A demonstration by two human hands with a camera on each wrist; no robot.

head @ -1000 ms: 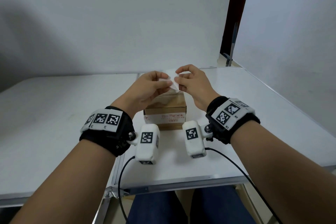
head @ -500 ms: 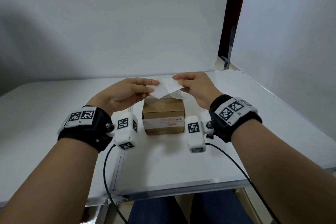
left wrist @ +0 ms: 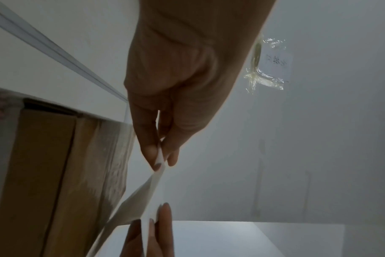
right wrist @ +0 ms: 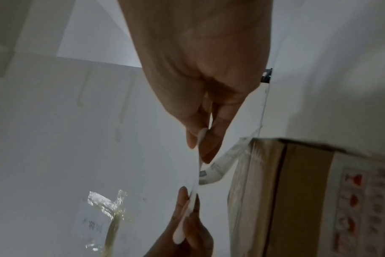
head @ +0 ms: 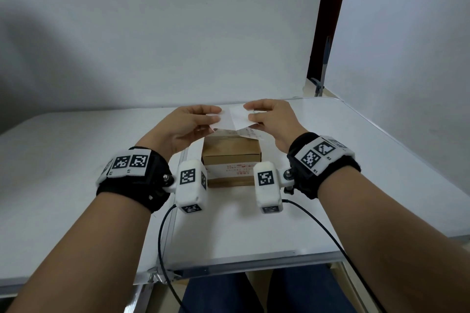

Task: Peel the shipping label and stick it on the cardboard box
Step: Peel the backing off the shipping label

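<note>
Both hands hold a white label sheet [head: 232, 119] in the air just above the brown cardboard box [head: 231, 154]. My left hand [head: 213, 116] pinches the sheet's left edge between thumb and fingers; the pinch [left wrist: 160, 157] shows in the left wrist view. My right hand [head: 250, 114] pinches the right edge [right wrist: 200, 144]. A printed layer [head: 250, 132] curls down from the sheet below my right fingers, seen bent toward the box [right wrist: 220, 167]. The box stands on the white table [head: 254, 231] and has a white strip with red print on its near side [head: 237, 169].
A metal seam [head: 175, 195] joins two table halves left of the box. Black cables [head: 162, 231] hang from the wrist cameras over the front edge. A wall stands close behind; a dark door frame [head: 323, 28] is at the right. A taped note [left wrist: 273, 66] is on the wall.
The hands drew apart and spread the sheet flat over the box. The printed layer now hangs curled beneath my right fingers. The view has tilted down slightly.
</note>
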